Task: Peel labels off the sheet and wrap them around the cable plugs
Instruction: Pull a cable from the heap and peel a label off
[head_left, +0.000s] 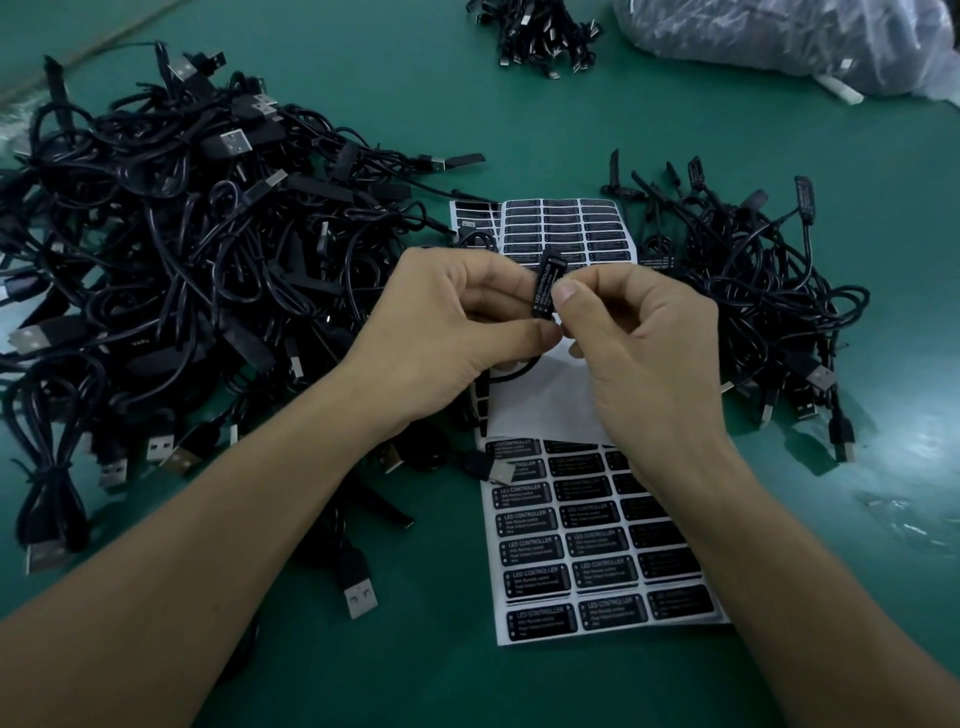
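Label (543, 291), printed LED CONTROLLER, is seen in the head view laid along the small black cable plug (549, 258), which is held upright above the label sheet (587, 545) on the green worktop (363, 78). The plug is pinched at its lower end by the left hand (452, 332), with thumb and curled fingers closed on it. It is pinched at its side by the right hand (639, 353), whose thumb is pressed on the label. The plug's cable (511, 376) is seen looping beneath the hands. A tangled heap of cables (182, 234) lies to the left and a smaller heap (753, 291) to the right.

The label is judged thin, limp and sticky, and easily creased; it is best taken by one free edge and smoothed round. The plug is judged light and stiff, and best gripped by its ends.
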